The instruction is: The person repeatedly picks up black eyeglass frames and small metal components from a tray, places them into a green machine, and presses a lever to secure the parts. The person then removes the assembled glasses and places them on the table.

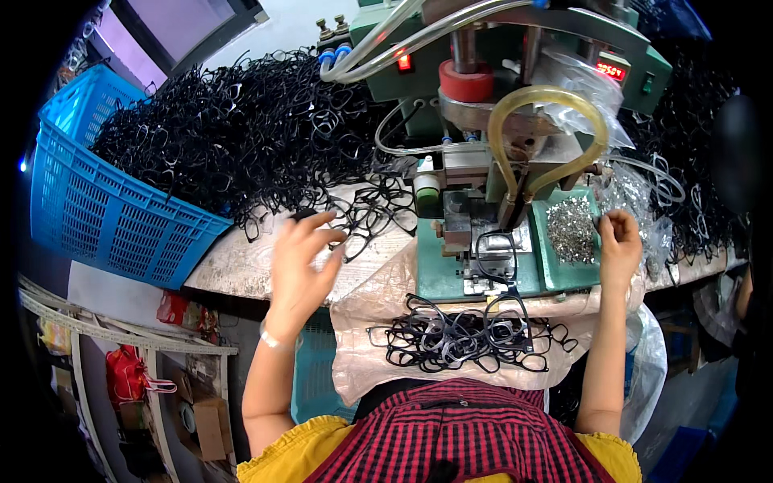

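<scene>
My left hand [304, 253] is over the wooden tabletop with its fingers apart and slightly blurred, beside a loose group of black glasses frames [366, 213]. It appears to hold nothing. My right hand [620, 245] is at the right edge of a green tray [572, 282], thumb and fingertips pressed together. Whether anything small is between them is hidden. Small silvery metal bits [570, 229] fill part of that tray. Under the press tool [512, 211] a black glasses frame [478, 258] rests in the metal fixture. More black frames [435, 334] lie heaped on the cloth over my lap.
A green press machine [423, 121] with clear hoses and a yellowish looped tube [600, 121] rises ahead. Large heaps of black frames [241, 121] spread behind and on both sides. A blue plastic crate [121, 213] leans at the left table edge. Shelving [153, 346] stands lower left.
</scene>
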`<state>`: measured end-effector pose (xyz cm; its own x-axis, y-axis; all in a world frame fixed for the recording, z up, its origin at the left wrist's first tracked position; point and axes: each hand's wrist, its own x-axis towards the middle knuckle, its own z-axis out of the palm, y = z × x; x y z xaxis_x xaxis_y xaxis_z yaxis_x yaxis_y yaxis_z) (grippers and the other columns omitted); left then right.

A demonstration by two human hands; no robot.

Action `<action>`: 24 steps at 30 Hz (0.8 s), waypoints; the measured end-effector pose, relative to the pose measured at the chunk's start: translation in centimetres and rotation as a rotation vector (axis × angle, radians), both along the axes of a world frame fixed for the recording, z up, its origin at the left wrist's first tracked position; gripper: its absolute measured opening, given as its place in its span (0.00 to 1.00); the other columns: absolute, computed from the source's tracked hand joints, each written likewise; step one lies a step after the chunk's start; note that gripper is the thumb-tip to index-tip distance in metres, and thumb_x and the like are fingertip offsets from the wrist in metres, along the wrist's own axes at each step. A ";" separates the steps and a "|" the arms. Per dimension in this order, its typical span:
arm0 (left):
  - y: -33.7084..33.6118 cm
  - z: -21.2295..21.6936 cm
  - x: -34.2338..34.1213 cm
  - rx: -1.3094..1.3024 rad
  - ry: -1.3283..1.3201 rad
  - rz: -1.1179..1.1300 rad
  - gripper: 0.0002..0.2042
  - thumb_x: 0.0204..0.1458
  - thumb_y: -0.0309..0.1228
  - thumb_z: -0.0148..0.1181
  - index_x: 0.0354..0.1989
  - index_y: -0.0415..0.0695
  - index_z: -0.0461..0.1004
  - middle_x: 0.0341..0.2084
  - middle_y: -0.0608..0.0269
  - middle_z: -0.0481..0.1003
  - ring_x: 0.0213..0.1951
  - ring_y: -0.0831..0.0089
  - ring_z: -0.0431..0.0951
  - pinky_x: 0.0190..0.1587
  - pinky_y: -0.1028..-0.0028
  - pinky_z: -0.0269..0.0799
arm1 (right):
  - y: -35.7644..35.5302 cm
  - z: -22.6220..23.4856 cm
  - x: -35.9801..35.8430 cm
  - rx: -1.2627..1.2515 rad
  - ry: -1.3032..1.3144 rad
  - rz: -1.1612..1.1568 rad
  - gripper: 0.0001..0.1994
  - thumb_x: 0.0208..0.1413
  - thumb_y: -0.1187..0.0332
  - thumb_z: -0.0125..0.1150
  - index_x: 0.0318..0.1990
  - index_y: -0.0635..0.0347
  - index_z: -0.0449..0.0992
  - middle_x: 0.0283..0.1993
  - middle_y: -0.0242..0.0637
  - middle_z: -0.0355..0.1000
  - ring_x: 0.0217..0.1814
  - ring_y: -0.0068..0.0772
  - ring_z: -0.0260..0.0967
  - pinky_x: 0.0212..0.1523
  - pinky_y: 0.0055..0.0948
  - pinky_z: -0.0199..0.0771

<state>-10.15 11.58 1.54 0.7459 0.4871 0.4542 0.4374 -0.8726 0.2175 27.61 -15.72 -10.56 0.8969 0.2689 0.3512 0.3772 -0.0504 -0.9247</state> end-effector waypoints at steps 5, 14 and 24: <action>6.5 -13.1 -0.7 0.068 0.250 0.083 0.06 0.38 0.25 0.64 0.28 0.43 0.78 0.55 0.51 0.72 0.52 0.50 0.68 0.58 0.56 0.63 | 4.6 0.5 -2.0 0.165 0.166 0.144 0.06 0.58 0.74 0.64 0.42 0.65 0.79 0.37 0.28 0.76 0.37 0.15 0.69 0.39 0.16 0.69; 6.9 -13.6 0.0 0.121 0.433 0.010 0.12 0.32 0.28 0.63 0.29 0.40 0.75 0.59 0.47 0.67 0.53 0.48 0.66 0.63 0.56 0.58 | -3.5 0.1 -3.1 -0.250 -0.233 -0.112 0.06 0.54 0.78 0.62 0.40 0.67 0.79 0.38 0.33 0.77 0.38 0.22 0.72 0.44 0.23 0.73; 6.8 -10.6 2.6 -0.690 -0.362 -0.011 0.08 0.54 0.24 0.63 0.27 0.37 0.70 0.37 0.60 0.78 0.35 0.71 0.72 0.42 0.76 0.66 | 0.5 7.0 -8.6 -0.109 -0.188 0.293 0.06 0.47 0.78 0.64 0.34 0.64 0.81 0.35 0.38 0.77 0.39 0.33 0.74 0.43 0.28 0.71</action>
<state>-7.52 18.43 -9.06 0.6153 0.7416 0.2672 0.2280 -0.4919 0.8403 18.96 -15.22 -3.53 0.6984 0.5501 0.4579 0.5533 -0.0092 -0.8329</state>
